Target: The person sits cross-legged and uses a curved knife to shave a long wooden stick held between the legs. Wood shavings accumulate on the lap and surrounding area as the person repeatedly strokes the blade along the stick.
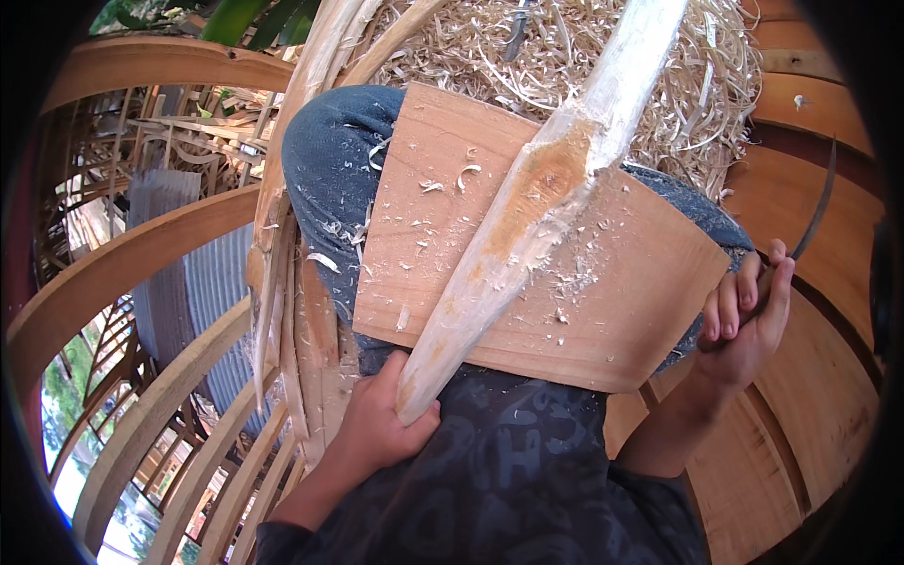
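Note:
A long, pale, peeled wooden pole slants across my lap, with an orange-brown knotty patch partway up. My left hand wraps round its near end. Under the pole, a flat wooden board rests over my thighs, dotted with small shavings. Off to the right, away from the pole, my right hand is closed round a knife. Its thin, dark, curved blade points up and away, while the fingers hide most of the handle.
Curly wood shavings are heaped beyond my knees. Long split wood strips lean beside my left leg. Curved wooden slats form a railing on the left, and wide planks lie at the right. A second blade lies among the shavings.

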Action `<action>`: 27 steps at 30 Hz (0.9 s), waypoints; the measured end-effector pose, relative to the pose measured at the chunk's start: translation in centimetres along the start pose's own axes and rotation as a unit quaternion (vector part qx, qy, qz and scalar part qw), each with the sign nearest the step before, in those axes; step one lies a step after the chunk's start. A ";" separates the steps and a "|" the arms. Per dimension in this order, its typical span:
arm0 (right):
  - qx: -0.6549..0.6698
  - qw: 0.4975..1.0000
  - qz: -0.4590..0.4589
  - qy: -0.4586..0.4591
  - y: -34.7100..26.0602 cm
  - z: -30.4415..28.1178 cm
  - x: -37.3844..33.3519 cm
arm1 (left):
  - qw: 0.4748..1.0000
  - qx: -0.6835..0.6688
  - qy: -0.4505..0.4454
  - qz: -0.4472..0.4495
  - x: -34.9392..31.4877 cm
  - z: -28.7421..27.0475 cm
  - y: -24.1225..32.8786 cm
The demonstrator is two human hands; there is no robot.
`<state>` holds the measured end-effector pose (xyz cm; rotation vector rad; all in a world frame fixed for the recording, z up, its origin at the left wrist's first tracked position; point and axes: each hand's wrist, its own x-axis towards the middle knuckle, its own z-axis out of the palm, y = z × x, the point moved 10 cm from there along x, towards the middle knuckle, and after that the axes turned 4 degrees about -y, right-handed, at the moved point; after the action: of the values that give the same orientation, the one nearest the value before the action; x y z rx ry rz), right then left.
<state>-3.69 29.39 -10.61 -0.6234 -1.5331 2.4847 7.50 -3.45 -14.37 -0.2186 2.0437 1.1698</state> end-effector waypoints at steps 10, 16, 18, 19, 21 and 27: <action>-0.238 0.887 0.244 -0.311 8.2 7.2 -7.6 | 1.000 -0.006 -0.002 -0.006 0.0 -0.1 -0.2; -0.315 0.818 0.190 -0.441 8.8 9.4 -9.3 | 0.997 -0.053 -0.036 -0.032 0.0 0.5 -1.1; -0.335 0.785 0.183 -0.488 9.0 9.2 -9.9 | 0.995 -0.078 -0.040 -0.036 0.0 0.6 -1.4; -0.345 0.768 0.196 -0.503 9.0 9.2 -9.9 | 0.995 -0.087 -0.040 -0.030 -0.1 0.7 -1.4; -0.326 0.815 0.204 -0.433 8.4 8.1 -8.7 | 0.993 -0.107 -0.037 -0.016 0.0 0.7 -1.4; -0.213 0.912 0.279 -0.213 7.3 4.5 -6.5 | 0.985 -0.159 -0.054 -0.026 0.2 1.2 -2.3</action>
<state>0.83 20.05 -13.59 -0.6885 -2.3966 2.8416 9.05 -3.79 -16.43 -0.3530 1.7398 1.4405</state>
